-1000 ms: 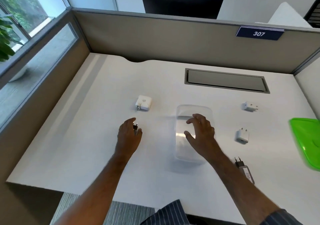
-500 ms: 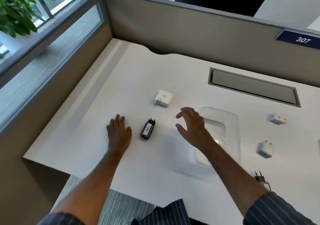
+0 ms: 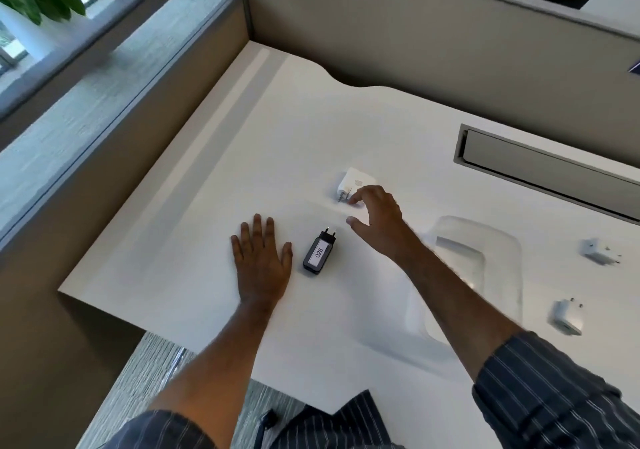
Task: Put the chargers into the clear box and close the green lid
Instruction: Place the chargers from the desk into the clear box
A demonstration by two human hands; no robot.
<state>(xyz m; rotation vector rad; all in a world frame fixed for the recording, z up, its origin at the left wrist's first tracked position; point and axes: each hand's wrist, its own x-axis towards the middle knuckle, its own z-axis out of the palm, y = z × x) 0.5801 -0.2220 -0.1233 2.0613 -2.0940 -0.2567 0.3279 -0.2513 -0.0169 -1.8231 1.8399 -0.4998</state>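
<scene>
The right hand's fingers are spread and curled, tips at the plug end of the white square charger; I cannot tell whether they touch it. The left hand lies flat on the counter, fingers together, holding nothing, just beside the black charger. The clear box sits under the right forearm. Two small white chargers lie toward the counter's right edge, beyond the box.

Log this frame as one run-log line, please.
phase: reaching | right hand: open, at square white charger | left hand: flat on desk | black charger: on desk | clear box: empty
</scene>
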